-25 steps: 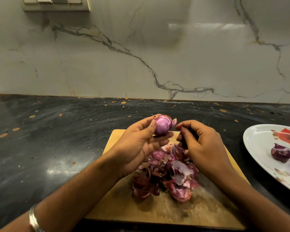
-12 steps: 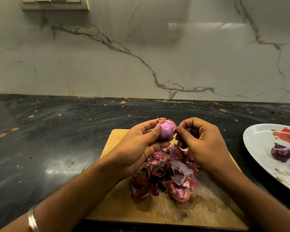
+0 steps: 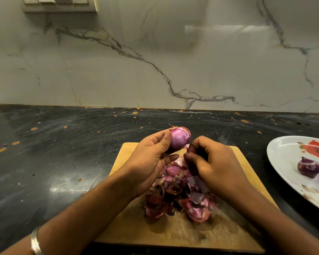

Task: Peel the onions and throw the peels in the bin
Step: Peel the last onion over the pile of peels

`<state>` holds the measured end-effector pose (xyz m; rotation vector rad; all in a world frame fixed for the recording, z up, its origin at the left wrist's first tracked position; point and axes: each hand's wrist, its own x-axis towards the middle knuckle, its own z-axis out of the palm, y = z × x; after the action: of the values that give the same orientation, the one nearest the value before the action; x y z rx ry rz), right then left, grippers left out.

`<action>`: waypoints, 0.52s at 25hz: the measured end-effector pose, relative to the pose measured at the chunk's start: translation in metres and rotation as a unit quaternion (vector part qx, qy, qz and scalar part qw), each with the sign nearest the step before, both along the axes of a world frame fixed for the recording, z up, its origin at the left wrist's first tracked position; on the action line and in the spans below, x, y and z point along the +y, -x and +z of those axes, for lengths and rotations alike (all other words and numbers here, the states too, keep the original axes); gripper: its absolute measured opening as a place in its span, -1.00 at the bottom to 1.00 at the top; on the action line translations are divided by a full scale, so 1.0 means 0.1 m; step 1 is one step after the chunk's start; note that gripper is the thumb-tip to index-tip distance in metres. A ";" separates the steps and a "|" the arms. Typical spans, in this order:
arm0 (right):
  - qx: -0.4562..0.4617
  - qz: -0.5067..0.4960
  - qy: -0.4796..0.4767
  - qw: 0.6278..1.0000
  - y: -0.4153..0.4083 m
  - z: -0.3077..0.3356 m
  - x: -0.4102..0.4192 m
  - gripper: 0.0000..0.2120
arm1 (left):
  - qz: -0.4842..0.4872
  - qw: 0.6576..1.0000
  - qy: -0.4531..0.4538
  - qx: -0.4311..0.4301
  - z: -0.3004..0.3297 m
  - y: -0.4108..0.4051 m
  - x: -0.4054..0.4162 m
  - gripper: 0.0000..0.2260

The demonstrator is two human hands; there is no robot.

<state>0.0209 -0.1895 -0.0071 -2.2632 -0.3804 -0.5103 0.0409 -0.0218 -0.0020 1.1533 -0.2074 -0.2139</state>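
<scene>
Head camera is looking down on a wooden cutting board (image 3: 228, 234) on a dark counter (image 3: 53, 162), and both hands are working just above it. The left hand (image 3: 147, 162) is holding a small onion (image 3: 180, 137), with the thumb lying on its near side and the fingers curling round the under part. The right hand (image 3: 213, 162) is curling its fingers close beside the lower right of the onion; it seems to be pinching a thin bit of skin there, but the pinch is too small to see clearly.

The onion is looking glossy and mostly bare, so I am judging it light, firm and a little slippery; a grip round its middle, as now, is suiting it best. The dry skin should be thin and brittle, tearing easily, so it is better taken at a loose edge near the root or tip.

A heap of peels (image 3: 180, 196) is lying on the board under the hands. These are very light and loose, and they will need gathering together with both hands before the bin.

To the right, a white plate (image 3: 284, 153) is carrying a peeled onion (image 3: 309, 167), and it is cut off by the picture edge, with a second onion only partly showing. No bin is showing anywhere. The far side of the held onion is hidden.
</scene>
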 end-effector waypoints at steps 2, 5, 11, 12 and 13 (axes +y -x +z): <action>-0.007 0.001 -0.046 0.999 0.02 0.00 0.01 -0.85 | -0.003 1.000 -0.013 0.002 0.01 0.01 0.00 -0.61; -0.012 -0.006 -0.090 0.996 0.03 0.00 0.04 -0.73 | -0.007 1.000 0.001 0.005 0.01 0.02 -0.01 -0.56; -0.051 -0.010 -0.026 0.998 0.03 0.01 0.02 -0.89 | -0.044 0.999 -0.001 -0.017 0.00 0.00 0.02 -0.58; -0.051 0.001 -0.022 0.998 0.03 0.00 0.03 -0.87 | -0.044 0.999 -0.007 -0.020 0.00 -0.01 0.03 -0.59; -0.052 0.012 -0.020 0.998 0.03 0.01 0.03 -0.85 | -0.040 0.999 -0.014 -0.023 0.00 -0.02 0.04 -0.59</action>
<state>0.0179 -0.1868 -0.0066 -2.1967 -0.4443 -0.6192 0.0425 -0.0174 -0.0016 1.1785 -0.2921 -0.2621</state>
